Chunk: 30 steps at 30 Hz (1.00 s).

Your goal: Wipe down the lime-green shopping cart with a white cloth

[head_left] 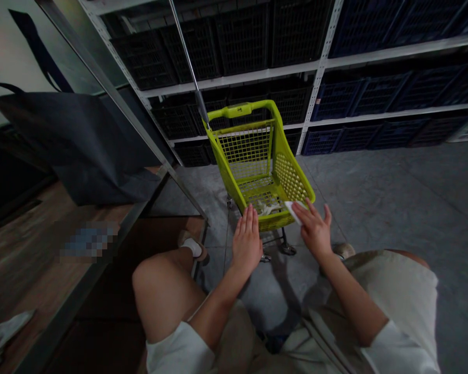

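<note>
A yellow-green shopping cart (239, 110) stands upright on the floor in front of my knees, its basket facing up. My left hand (248, 244) is at the near left corner of the basket, fingers stretched out and lying close together, with nothing seen in it. At the near right corner, my right hand (315, 228) presses a thin white cloth or tissue (294, 210) against the rim; which of the two it is, I cannot tell. Some crumpled whitish material (269, 209) lies on the mesh bottom inside the basket.
Behind the cart rises a white metal rack (315, 98) with black crates (242, 39) and blue crates (368, 96). To the left, a wooden table (35, 228) with a metal frame carries a dark bag (97, 150) and a white cloth (3, 335). A thin metal pole (185, 49) rises from the cart.
</note>
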Motion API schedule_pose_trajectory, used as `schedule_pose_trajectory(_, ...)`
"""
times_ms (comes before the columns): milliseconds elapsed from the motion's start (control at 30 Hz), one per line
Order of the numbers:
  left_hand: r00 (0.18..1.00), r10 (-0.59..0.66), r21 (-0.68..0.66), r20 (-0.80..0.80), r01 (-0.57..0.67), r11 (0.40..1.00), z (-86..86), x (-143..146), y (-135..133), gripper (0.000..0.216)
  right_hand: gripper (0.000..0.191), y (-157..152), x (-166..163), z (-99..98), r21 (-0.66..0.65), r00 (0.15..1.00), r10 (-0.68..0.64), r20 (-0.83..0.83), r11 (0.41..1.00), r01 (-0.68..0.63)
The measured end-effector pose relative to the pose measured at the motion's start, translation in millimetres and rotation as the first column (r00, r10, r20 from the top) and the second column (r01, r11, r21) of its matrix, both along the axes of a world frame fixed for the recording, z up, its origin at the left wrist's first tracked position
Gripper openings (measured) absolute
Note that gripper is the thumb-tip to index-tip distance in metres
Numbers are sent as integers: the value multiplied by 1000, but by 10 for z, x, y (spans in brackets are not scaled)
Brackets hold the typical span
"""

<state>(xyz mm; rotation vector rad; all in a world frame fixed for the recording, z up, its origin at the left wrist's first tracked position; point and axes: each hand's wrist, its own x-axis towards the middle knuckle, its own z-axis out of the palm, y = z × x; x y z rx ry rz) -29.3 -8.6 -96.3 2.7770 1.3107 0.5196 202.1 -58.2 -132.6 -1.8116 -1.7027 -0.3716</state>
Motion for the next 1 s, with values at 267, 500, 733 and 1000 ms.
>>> schedule_pose_trajectory(267,1000,6,11,-13,-6,1000,-39,34,3,85,63,122,-307,30,42,984,-135,-118,989,141)
schedule_pose_trajectory(500,999,47,10,-17,-46,999,-51,37,24,70,67,156,-1073,148,-20,981,168,-101,985,-171)
schedule_pose_trajectory(733,999,26,16,-24,-26,1000,-18,24,20,82,65,24,94,-30,34,999,-33,-18,999,33)
schedule_pose_trajectory(1000,999,26,26,-25,-26,999,-53,57,12,76,59,110,-320,-1,47,979,-144,-147,987,152)
